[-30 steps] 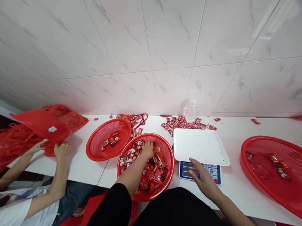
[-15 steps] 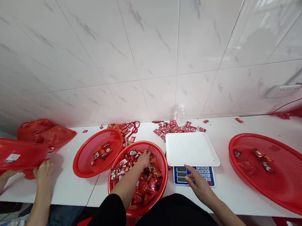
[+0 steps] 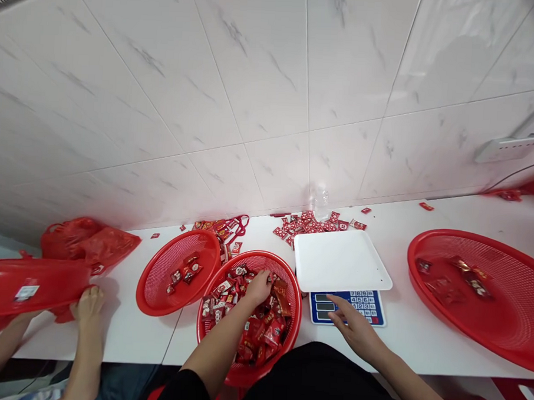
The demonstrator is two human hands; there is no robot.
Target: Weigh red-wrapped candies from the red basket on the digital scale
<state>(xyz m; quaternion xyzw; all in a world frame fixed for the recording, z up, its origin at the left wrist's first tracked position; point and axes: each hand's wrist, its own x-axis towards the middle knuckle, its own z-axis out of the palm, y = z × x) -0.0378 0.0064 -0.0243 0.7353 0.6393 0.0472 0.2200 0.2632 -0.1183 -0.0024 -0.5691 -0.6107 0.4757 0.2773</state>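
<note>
Wrapped red candies (image 3: 261,332) fill the middle red mesh basket (image 3: 290,280), which stands at the near edge of the white counter (image 3: 402,341). The left hand (image 3: 258,287) reaches into this basket, its grip curled down among the candies; whether the fingers pinch one cannot be told. Just right of the basket stands a digital scale (image 3: 346,306) with a bare white weighing pan (image 3: 341,261); the right hand (image 3: 354,327) lies over the scale's blue keypad panel, grip spread, forefinger extended onto the display end. Just left of the basket, rim touching rim, a second red basket (image 3: 157,283) is tilted and holds a few candies. Behind the basket, toward the tiled wall (image 3: 271,106), loose red wrappers (image 3: 310,222) are scattered on the counter. Well to the right of the basket lies a large shallow red basket (image 3: 509,328) with several candies. Far left of the basket, another person's hand (image 3: 88,301) rests on the counter beside a red tub (image 3: 28,281), with red plastic bags (image 3: 90,242) behind.
</note>
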